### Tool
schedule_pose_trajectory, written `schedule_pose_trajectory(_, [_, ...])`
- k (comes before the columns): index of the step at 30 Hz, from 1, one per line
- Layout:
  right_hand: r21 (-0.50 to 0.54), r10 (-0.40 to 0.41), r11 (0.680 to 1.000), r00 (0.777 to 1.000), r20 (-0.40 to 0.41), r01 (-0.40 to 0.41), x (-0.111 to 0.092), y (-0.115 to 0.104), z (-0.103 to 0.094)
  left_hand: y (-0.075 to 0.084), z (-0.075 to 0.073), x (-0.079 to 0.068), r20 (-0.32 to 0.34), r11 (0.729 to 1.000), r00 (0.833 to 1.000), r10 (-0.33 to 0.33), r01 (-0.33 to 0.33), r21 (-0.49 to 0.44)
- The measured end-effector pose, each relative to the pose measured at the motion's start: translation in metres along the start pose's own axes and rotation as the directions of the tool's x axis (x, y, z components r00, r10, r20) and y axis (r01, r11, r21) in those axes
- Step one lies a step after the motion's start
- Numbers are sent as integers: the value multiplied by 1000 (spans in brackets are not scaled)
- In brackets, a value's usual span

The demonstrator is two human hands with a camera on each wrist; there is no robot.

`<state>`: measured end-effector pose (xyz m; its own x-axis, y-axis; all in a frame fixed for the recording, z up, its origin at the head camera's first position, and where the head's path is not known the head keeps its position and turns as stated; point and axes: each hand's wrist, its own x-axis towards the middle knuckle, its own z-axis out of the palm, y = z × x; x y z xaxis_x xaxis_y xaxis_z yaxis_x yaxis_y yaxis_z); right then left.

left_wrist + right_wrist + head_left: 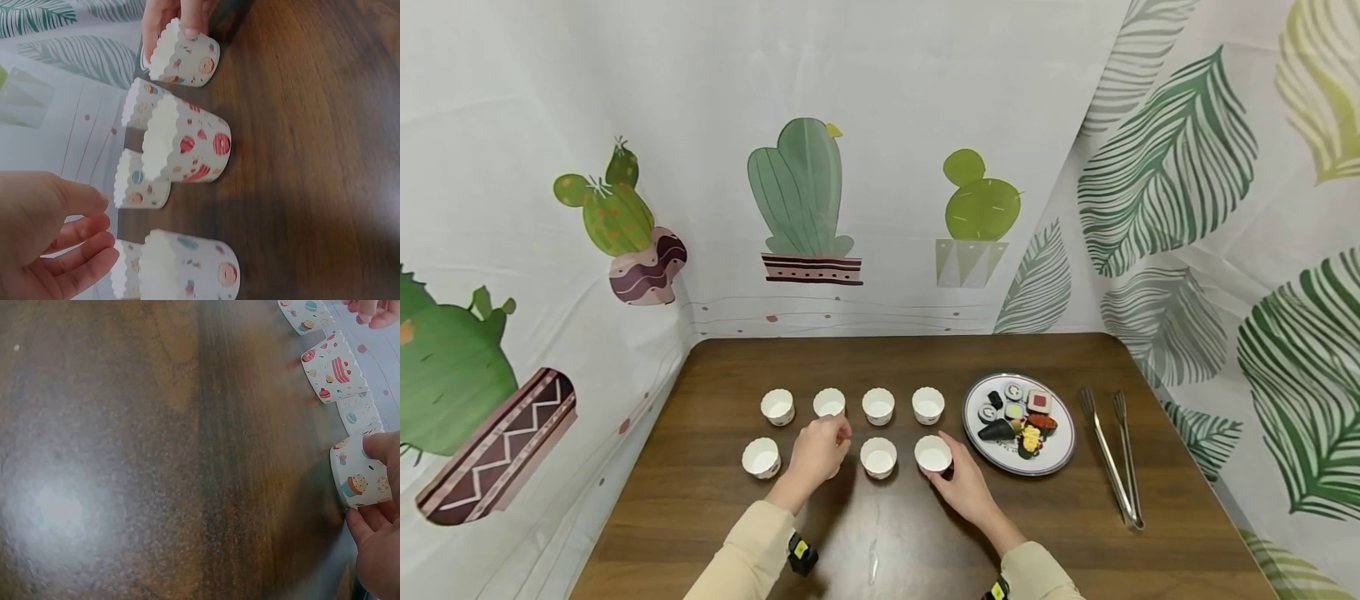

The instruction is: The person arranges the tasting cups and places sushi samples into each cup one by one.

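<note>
White baking cups printed with small cakes and sweets stand upright in two rows on the table. My right hand (pixel 966 487) grips the nearer row's rightmost baking cup (pixel 933 455), thumb and fingers on its sides; the right wrist view shows the same cup (pixel 356 478) upright in that grip. Raised over the second cup from the left in the near row, my left hand (pixel 818 454) mostly hides that cup in the head view. Its fingers curve loosely and hold nothing, as the left wrist view shows. Beside the gripped cup stands one with red prints (pixel 194 140).
Right of the cups sits a round white plate (pixel 1060 439) with a dark rim, bearing several sushi pieces. Metal tongs (pixel 1108 460) lie further right on the brown wooden table (pixel 677 508). A cactus-print cloth (pixel 895 167) hangs behind the table's back edge.
</note>
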<state>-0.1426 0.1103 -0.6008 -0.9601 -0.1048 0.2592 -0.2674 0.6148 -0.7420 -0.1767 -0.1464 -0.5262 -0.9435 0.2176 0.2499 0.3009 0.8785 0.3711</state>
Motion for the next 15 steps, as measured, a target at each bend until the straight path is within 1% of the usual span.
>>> schedule_pose_trajectory(5, [0,1,1000,1000,-8,-1,0,3,0,-9,-6,-3,-32,1000,999,-7,7,16])
schedule_pose_trajectory(9, [-4,-4,1000,1000,-11,4,-1,5,0,-13,-13,-4,-52,1000,998,-23,23,7])
schedule_pose_trajectory(11, [-10,-6,1000,1000,-7,6,-1,5,-1,-16,-16,-4,-59,999,998,-34,34,4])
schedule_pose_trajectory(15, [11,6,1000,1000,15,-6,-1,5,-3,-20,-23,-6,-70,998,996,-55,56,9])
